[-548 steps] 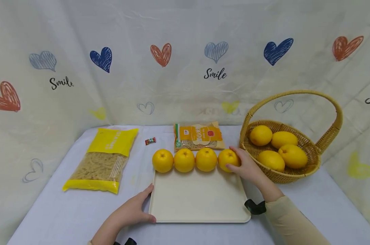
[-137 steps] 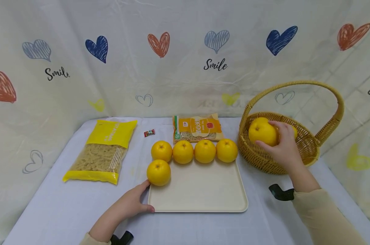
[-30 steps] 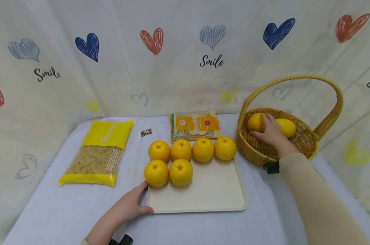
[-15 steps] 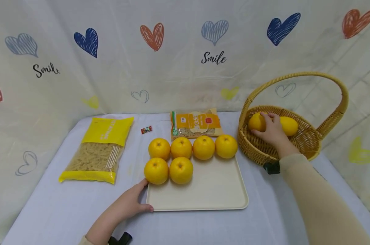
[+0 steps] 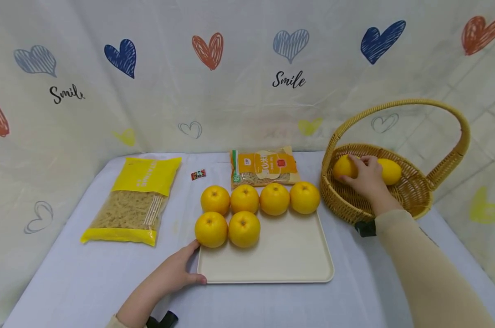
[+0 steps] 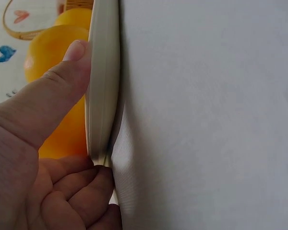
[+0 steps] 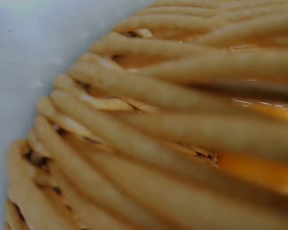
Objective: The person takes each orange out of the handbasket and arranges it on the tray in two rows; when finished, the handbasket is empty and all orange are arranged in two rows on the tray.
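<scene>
My right hand (image 5: 369, 183) reaches into the wicker basket (image 5: 341, 207) and grips an orange (image 5: 344, 167) at its left side. Another orange (image 5: 390, 171) lies to the right of that hand. With thumb and fingers, my left hand (image 5: 174, 274) holds the cream tray (image 5: 288, 259) by its near left corner; the left wrist view has the thumb (image 6: 53, 91) against the rim. Six oranges form two rows at the tray: a full back row, including an orange (image 5: 304, 198) at its right end, and two in front at the left, one an orange (image 5: 244, 229).
A yellow-topped bag of dry flakes (image 5: 128, 205) lies left of the tray. Behind the oranges are an orange packet (image 5: 265, 166) and a small red wrapped sweet (image 5: 198, 175). The basket's tall handle (image 5: 462, 132) arches over it. A heart-printed cloth (image 5: 247, 100) hangs behind.
Since the earliest frame, two oranges have come from the basket to the front row on the tray. Over the last second the right hand stays at the orange in the basket; the left has not moved.
</scene>
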Available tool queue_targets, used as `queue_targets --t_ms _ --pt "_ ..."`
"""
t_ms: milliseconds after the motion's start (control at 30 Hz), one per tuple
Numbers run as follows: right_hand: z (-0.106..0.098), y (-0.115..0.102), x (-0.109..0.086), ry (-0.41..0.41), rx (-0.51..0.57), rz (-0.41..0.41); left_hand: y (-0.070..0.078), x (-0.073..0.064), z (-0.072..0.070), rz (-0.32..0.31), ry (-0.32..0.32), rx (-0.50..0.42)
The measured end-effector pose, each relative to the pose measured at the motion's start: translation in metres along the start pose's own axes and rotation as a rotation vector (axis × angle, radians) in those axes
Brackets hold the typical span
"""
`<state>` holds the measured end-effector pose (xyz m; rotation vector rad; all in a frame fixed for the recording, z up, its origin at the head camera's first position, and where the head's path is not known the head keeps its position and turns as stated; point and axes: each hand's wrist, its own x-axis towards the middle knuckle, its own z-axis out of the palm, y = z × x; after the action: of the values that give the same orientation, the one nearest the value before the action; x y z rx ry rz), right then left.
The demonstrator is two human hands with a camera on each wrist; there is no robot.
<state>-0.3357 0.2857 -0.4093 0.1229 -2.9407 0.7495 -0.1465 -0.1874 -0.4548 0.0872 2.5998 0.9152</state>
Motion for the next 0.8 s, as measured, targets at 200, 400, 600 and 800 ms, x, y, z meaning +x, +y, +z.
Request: queue_targets --t_ms 200,400,600,800 --pt "0.0008 0.0008 0.0010 0.018 0.037 -0.011 0.0003 0.0002 -0.0013 -0.008 -0.001 -0.001" --pt "0.0002 -0.0002 0.0022 -0.021 0.013 -0.014 0.0003 -0.0015 -0.0019 0.004 0.002 -0.005" --pt "0.0002 0.0032 0.0004 -0.101 0.099 0.049 -0.0009 -0.0019 0.0008 0.012 -0.012 -0.016" --pt "-0.0013 0.0029 0.0007 -0.102 0.090 0.044 0.0004 -0.0010 -0.0008 0.001 -0.012 -0.013"
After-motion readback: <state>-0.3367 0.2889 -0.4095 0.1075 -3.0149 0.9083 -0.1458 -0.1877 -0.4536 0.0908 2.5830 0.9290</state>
